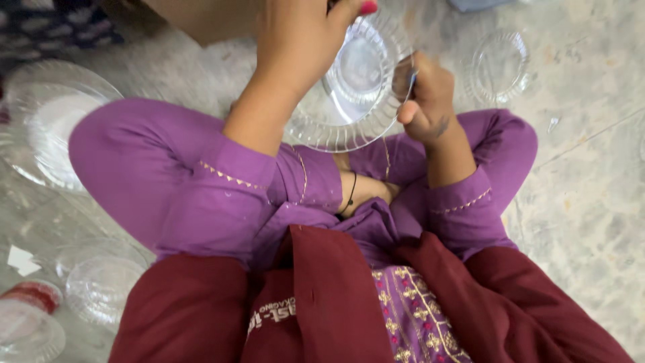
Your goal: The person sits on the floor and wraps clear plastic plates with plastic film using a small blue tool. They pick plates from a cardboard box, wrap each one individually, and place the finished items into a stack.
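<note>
A home floor, it seems: pale marble-patterned floor (591, 202) with clear glass plates (47, 121) spread about.

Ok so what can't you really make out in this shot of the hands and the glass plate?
- Left hand, head view: fingertips cut off by the top edge; its grip on the clear ribbed plate is unclear.
- Right hand: fist closed on the plate's rim, with something small and blue in it, too small to identify.
- Red-lidded container, bottom left: blurred, partly behind clear dishes.
- Small clear plate: faint against the floor.
</note>
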A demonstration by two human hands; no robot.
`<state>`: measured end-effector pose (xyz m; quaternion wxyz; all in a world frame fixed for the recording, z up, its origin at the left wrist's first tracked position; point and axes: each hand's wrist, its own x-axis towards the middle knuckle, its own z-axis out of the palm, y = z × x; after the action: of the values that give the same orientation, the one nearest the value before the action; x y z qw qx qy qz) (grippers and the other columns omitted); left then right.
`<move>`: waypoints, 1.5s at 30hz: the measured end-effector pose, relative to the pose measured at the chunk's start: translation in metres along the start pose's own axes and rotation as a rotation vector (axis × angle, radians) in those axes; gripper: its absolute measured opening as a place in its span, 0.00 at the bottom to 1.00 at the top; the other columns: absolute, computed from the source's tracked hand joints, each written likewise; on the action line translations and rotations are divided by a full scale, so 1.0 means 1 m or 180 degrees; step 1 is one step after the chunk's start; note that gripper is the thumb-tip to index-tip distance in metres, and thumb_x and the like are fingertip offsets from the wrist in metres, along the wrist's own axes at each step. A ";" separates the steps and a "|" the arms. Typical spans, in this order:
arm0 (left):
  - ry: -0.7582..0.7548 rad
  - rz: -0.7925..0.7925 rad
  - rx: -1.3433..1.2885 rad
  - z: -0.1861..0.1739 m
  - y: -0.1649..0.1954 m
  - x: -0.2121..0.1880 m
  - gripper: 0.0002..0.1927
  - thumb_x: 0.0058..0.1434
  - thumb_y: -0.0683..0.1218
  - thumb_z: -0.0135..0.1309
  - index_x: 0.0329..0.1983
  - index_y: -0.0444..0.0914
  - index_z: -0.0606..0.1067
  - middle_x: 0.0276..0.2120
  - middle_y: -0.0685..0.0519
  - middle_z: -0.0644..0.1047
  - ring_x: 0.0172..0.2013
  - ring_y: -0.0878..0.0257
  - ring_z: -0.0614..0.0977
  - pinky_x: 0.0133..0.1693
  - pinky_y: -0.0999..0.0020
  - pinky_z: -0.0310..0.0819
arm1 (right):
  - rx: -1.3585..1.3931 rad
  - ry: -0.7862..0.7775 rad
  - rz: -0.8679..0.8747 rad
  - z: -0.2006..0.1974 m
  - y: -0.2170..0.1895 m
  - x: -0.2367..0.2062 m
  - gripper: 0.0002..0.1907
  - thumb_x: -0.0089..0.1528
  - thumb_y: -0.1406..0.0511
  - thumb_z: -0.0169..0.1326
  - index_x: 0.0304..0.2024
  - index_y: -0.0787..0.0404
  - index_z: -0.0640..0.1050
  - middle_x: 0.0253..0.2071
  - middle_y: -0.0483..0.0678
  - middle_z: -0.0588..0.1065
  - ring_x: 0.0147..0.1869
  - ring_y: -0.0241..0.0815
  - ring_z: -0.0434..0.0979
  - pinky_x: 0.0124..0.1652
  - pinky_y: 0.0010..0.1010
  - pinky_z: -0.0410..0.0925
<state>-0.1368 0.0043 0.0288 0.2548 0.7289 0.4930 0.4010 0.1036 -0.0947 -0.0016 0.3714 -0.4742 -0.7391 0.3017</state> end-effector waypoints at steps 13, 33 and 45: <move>-0.0026 -0.0471 -0.0648 -0.011 0.019 0.007 0.06 0.60 0.48 0.66 0.34 0.41 0.85 0.27 0.55 0.84 0.25 0.66 0.85 0.28 0.69 0.74 | -0.0183 0.0149 -0.0297 0.002 -0.008 0.010 0.57 0.40 0.26 0.63 0.44 0.68 0.66 0.32 0.45 0.64 0.33 0.37 0.63 0.31 0.26 0.59; 0.0351 -0.0537 0.0295 0.002 0.006 -0.002 0.17 0.62 0.56 0.63 0.32 0.38 0.82 0.25 0.47 0.81 0.27 0.48 0.83 0.28 0.51 0.73 | -0.0422 0.0179 -0.0162 0.004 -0.002 0.002 0.54 0.47 0.25 0.52 0.45 0.67 0.68 0.34 0.46 0.66 0.31 0.35 0.65 0.31 0.25 0.60; 0.0320 -0.0818 0.0441 0.016 -0.009 -0.005 0.19 0.62 0.55 0.61 0.28 0.34 0.79 0.22 0.44 0.80 0.24 0.45 0.82 0.28 0.51 0.75 | -0.0419 0.0113 0.0029 0.004 -0.006 0.002 0.51 0.51 0.24 0.50 0.45 0.64 0.68 0.32 0.43 0.68 0.29 0.31 0.66 0.29 0.22 0.61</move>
<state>-0.1297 0.0034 0.0113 0.2281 0.6546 0.6208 0.3661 0.0968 -0.0954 0.0019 0.3510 -0.5062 -0.7485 0.2457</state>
